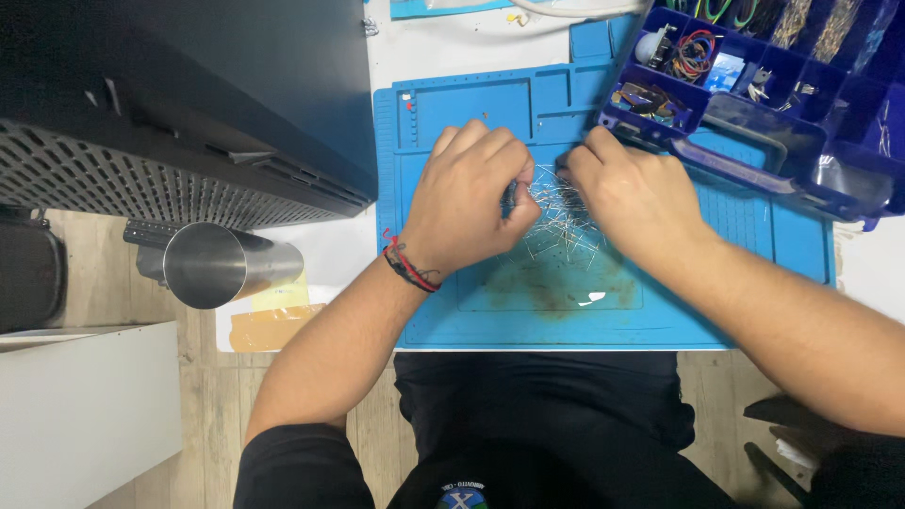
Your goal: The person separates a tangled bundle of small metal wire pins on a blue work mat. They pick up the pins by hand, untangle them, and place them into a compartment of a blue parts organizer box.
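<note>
A pile of several thin wire-legged components (564, 221) lies on the blue work mat (735, 240). My left hand (467, 198) rests at the pile's left side, fingers curled in and pinching something small and dark that I cannot make out. A red and black cord bracelet circles that wrist. My right hand (636, 193) sits at the pile's right side, knuckles up, fingertips curled down into the top of the pile. Whether it holds a single piece is hidden.
A purple compartment box (754, 160) with small parts and wire coils overlaps the mat's far right corner. A large black perforated case (170, 113) fills the left. A steel cup (222, 264) lies below it by yellow tape. A white panel (85, 405) stands lower left.
</note>
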